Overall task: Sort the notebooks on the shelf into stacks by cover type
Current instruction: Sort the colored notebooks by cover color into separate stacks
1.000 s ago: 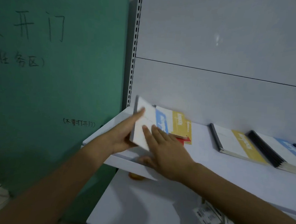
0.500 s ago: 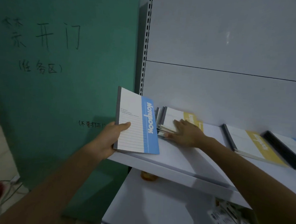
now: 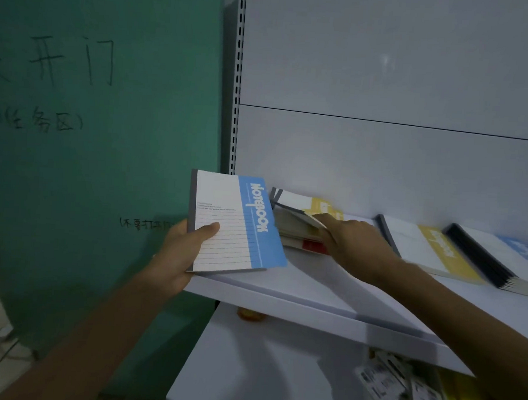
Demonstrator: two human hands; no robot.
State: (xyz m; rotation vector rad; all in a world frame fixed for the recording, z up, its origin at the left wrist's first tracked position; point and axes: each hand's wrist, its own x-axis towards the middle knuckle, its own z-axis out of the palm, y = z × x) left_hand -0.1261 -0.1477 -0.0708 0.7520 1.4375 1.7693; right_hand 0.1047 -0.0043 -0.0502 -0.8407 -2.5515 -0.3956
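Notebook (image 3: 224,225) pinched by left grip (image 3: 180,253); right grip (image 3: 352,241) clasps stack (image 3: 295,226) on shelf (image 3: 313,282) (green wall (image 3: 105,161)).

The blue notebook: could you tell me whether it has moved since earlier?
Yes: the blue notebook came leftward off the pile to the shelf's left end.

The notebook (image 3: 234,225) read "NOTEBOOK" along its blue band; the small print beside it was illegible. The green board (image 3: 105,167) bore handwritten "开门", "(任务区)" and, lower down, "(不要打".
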